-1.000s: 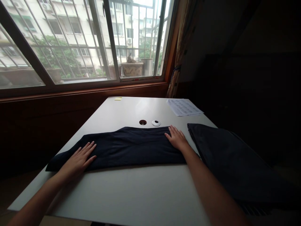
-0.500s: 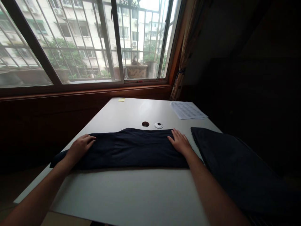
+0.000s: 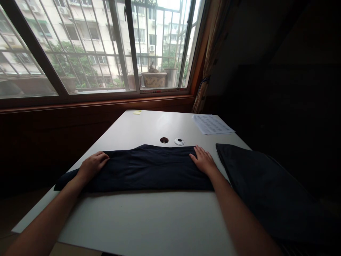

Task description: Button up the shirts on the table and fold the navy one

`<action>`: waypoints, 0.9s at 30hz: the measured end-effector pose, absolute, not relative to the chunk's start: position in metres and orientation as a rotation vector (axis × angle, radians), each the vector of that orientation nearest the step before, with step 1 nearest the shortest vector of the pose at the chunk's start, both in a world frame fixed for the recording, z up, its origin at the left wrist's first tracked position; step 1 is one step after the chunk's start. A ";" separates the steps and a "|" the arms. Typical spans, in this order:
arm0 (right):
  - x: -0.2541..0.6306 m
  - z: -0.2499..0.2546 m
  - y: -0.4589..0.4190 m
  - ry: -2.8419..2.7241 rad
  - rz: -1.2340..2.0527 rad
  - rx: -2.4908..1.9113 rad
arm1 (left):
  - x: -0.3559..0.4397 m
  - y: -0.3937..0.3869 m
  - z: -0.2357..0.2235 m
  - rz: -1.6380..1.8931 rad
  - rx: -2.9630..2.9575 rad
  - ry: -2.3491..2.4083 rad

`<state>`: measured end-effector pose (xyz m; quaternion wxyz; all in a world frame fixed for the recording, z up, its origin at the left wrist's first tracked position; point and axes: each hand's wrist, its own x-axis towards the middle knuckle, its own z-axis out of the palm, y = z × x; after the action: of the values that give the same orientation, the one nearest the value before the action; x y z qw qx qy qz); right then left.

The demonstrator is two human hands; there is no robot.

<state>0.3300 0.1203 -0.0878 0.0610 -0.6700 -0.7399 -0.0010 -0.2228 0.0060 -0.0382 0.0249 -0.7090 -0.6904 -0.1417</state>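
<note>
A folded dark navy garment (image 3: 154, 170) stretches sideways across the white table (image 3: 149, 220), with soft wrinkles along its middle and a narrower left end. Whether it is trousers or a top, I cannot tell. At its far edge on the left, my left hand (image 3: 92, 165) is closed, with fingers curled down and pinching the cloth. My right hand (image 3: 204, 160) lies flat near the right end, fingers stretched out and pressing on the fabric.
Another dark piece of cloth (image 3: 255, 177) drapes over the table's right edge. Printed sheets (image 3: 213, 124) lie at the back right, and a yellow note (image 3: 137, 112) at the back left. A round hole (image 3: 164, 140) and a white ring cover (image 3: 179, 142) sit beyond the garment. A barred window is behind.
My left hand has gone from lying flat on the garment to curling its fingers at the far edge. My right hand stays flat in place. The view has shifted slightly.
</note>
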 end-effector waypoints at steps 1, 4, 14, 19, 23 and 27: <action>0.330 -0.087 0.120 -2.240 0.001 -2.025 | -0.227 0.007 -0.037 -0.456 -2.153 -2.179; 0.330 -0.086 0.119 -2.237 -0.001 -2.018 | -0.244 0.011 -0.028 -0.509 -1.993 -2.301; 0.331 -0.090 0.121 -2.226 -0.020 -2.001 | -0.299 0.002 0.017 -0.629 -1.451 -2.312; 0.331 -0.088 0.120 -2.227 -0.016 -2.002 | -0.292 0.008 -0.001 -0.597 -1.730 -2.089; 0.331 -0.088 0.120 -2.238 -0.011 -2.010 | -0.273 0.009 -0.037 -0.394 -2.315 -1.910; 0.333 -0.089 0.121 -2.255 -0.019 -2.005 | -0.264 0.006 -0.064 -0.070 -2.482 -2.051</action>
<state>0.3328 0.1208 -0.0887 0.0619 -0.6631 -0.7460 -0.0062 -0.2637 0.0060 -0.0640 -0.0396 -0.7701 -0.6363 -0.0218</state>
